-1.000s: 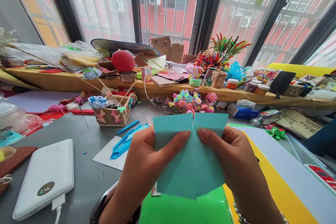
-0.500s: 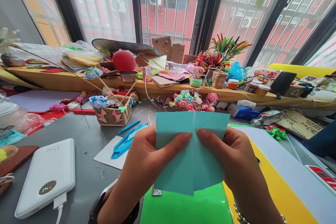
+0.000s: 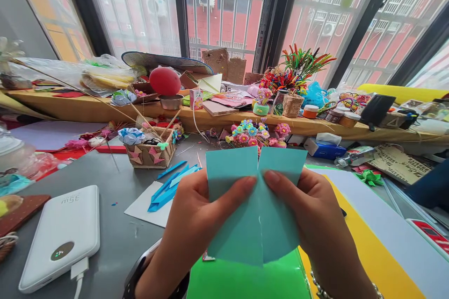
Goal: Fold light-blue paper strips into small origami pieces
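Observation:
A sheet of light blue paper is held up in front of me, with a line down its middle that gapes into a narrow V at the top. My left hand pinches the left part, thumb on the front and fingers hidden behind. The right part is gripped the same way by my right hand; the two thumb tips almost meet at the split. Below the paper lies a shiny green sheet. Folded blue paper strips rest on white paper to the left.
A white power bank with a cable lies at left. Behind stand a decorated box and crocheted flowers. Yellow paper is at right, near a tissue box. A cluttered ledge runs below the windows.
The gap at the paper's top edge has widened slightly. The halves are a little further apart, and the line below the thumbs now shows a pale, ragged edge. Both hands keep their grip.

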Action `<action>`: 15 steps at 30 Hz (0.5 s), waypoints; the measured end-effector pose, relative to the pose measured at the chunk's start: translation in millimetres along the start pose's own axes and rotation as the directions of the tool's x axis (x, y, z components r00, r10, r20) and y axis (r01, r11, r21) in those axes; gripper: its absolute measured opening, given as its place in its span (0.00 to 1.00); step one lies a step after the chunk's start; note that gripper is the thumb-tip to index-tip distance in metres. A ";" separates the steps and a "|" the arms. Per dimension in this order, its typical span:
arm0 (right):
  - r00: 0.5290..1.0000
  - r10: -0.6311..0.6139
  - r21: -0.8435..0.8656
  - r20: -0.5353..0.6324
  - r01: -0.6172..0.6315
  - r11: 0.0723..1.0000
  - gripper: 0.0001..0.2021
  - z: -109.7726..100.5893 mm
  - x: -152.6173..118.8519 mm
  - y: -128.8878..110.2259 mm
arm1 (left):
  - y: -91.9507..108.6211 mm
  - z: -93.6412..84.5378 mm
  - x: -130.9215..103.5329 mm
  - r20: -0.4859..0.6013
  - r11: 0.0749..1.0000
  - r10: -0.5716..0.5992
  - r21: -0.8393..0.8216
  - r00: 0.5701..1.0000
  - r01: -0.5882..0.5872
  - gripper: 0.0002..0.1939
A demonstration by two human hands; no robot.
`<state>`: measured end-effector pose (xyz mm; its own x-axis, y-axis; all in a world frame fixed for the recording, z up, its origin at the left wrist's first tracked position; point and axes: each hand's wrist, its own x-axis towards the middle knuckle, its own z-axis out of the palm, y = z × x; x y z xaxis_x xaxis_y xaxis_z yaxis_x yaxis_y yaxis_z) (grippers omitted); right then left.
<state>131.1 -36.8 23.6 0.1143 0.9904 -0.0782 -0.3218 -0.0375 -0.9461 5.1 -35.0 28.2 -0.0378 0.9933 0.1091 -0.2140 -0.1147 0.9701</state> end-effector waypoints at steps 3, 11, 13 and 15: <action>0.996 -0.083 -0.066 -0.041 0.080 0.995 0.08 0.8 -2.3 -2.0 | -0.7 -1.2 1.1 -0.014 0.998 0.026 0.052 1.000 -0.025 0.06; 0.993 -0.111 -0.134 0.026 0.114 0.984 0.06 -0.8 -4.2 -5.8 | -0.9 -3.7 4.3 -0.041 0.961 0.207 0.194 0.978 -0.195 0.04; 0.995 -0.104 -0.165 0.010 0.104 0.981 0.05 -0.1 -5.4 -6.0 | -1.7 -3.7 4.5 -0.028 0.952 0.237 0.208 0.971 -0.226 0.03; 0.993 -0.116 -0.187 -0.008 0.112 0.976 0.05 0.8 -6.6 -5.8 | -2.5 -3.5 4.5 -0.032 0.946 0.252 0.220 0.967 -0.239 0.03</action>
<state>131.4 -43.1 29.8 0.1587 0.9869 0.0294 -0.1258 0.0497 -0.9908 2.1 -30.3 25.4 -0.1219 0.9314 0.3429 0.0214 -0.3430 0.9391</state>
